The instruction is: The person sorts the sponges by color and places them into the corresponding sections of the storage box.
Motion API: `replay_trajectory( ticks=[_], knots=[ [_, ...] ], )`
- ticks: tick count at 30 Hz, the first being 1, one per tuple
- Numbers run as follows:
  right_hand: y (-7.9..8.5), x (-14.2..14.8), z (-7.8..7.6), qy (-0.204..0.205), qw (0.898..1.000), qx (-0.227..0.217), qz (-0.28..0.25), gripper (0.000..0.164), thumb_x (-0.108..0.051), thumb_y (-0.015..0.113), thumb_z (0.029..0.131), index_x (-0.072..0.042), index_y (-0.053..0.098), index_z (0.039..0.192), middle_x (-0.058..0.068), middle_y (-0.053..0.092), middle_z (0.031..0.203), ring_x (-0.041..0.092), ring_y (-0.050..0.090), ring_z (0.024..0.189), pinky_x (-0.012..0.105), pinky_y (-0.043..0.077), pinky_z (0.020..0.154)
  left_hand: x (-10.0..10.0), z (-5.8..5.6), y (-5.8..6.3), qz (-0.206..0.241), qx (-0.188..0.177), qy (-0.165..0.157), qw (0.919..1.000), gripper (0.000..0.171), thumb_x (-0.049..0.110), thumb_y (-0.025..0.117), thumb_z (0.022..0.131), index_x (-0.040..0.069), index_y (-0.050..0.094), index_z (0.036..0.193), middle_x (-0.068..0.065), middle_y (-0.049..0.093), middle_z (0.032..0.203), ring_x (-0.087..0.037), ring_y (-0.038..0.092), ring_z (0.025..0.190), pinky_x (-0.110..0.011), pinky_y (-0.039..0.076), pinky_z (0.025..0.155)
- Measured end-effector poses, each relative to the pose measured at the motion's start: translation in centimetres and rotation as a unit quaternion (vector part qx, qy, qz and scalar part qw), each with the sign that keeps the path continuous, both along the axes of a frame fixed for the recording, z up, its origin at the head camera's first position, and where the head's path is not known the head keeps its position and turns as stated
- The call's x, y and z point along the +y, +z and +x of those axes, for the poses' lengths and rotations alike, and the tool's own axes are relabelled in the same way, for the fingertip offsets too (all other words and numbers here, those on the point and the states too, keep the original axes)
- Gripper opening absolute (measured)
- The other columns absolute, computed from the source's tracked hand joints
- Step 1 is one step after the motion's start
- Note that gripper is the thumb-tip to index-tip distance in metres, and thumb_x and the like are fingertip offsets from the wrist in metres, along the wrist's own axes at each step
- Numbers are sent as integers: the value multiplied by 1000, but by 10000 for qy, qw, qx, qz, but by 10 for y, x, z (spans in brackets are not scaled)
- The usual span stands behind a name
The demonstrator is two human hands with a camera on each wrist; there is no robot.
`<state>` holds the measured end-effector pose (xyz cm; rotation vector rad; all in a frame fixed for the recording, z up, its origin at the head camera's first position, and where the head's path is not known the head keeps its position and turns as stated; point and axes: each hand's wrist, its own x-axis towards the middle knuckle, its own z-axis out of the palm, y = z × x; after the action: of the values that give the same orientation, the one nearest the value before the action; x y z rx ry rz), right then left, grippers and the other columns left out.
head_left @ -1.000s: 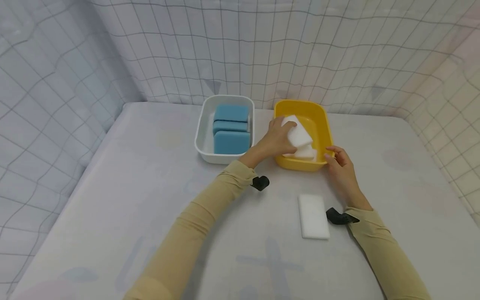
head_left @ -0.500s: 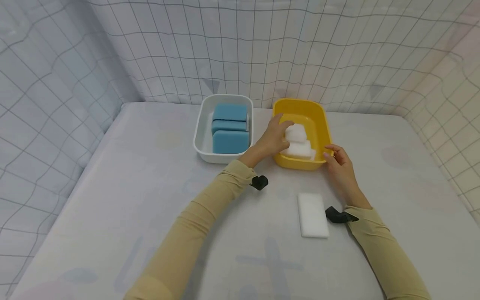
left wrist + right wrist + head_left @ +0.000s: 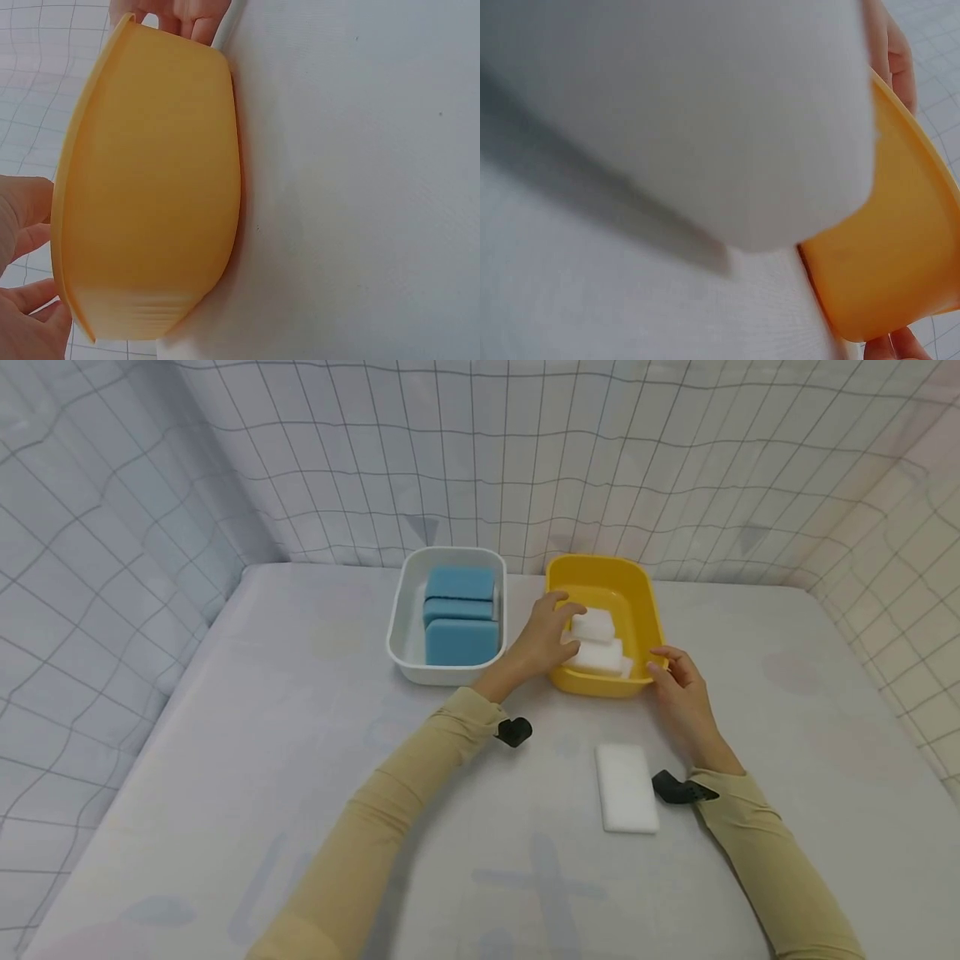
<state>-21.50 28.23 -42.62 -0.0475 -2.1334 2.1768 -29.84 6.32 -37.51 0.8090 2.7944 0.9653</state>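
Several white sponges (image 3: 597,657) lie piled at the left front of a yellow plastic tub (image 3: 637,610). My left hand (image 3: 538,642) reaches over the tub's left rim, thumb and fingers spread apart beside the upper white sponge (image 3: 594,625), holding nothing. At the front right corner my right hand (image 3: 686,706) pinches the tub's rim between thumb and fingers. One more white sponge (image 3: 627,789) lies flat on the table in front of the tub; it looms large and blurred in the right wrist view. The tub's wall (image 3: 150,172) hides its contents in the left wrist view.
Left of the yellow tub stands a white tub (image 3: 405,635) with several blue sponges (image 3: 462,643) standing in a row. Behind both, a grid-patterned curtain (image 3: 465,460) rises at the back edge of the pale table (image 3: 300,735).
My left hand has let go of a tilted white sponge, which now lies on the others in the yellow tub, and has drawn back slightly left. My right hand stays at the rim.
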Motion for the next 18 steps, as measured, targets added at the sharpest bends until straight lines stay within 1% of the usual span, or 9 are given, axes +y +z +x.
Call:
replay_trajectory(
  ticks=[4, 9, 14, 18],
  knots=[
    [-1, 1, -1, 8, 10000, 31, -89, 17, -19, 54, 95, -23, 54, 112, -7, 44, 114, 3, 42, 91, 8, 39, 72, -4, 2, -1, 116, 103, -44, 9999, 46, 15, 59, 89, 12, 47, 134, -12, 26, 151, -27, 25, 140, -36, 27, 118],
    [-2, 0, -2, 36, 9998, 26, -198, 17, -19, 54, 95, -24, 54, 111, -7, 42, 117, 4, 40, 90, 9, 38, 70, -10, 4, -4, 248, 454, -85, 9986, 46, 14, 61, 88, 10, 50, 132, -15, 33, 146, -29, 31, 136, -37, 31, 115],
    [-2, 0, -1, 66, 9993, 34, -366, 17, -17, 55, 94, -24, 55, 110, -6, 43, 115, 4, 40, 84, 9, 38, 67, -15, 11, -1, 414, 769, -71, 9962, 46, 15, 66, 85, 9, 53, 129, -14, 40, 139, -28, 38, 129, -35, 37, 111],
    [-1, 0, -1, 86, 9995, 42, -304, 17, -17, 54, 95, -22, 54, 111, -6, 44, 114, 3, 39, 82, 9, 37, 67, -17, 16, 2, 545, 823, -202, 9949, 47, 15, 67, 84, 9, 54, 128, -13, 42, 135, -26, 40, 125, -34, 38, 109]
  ],
)
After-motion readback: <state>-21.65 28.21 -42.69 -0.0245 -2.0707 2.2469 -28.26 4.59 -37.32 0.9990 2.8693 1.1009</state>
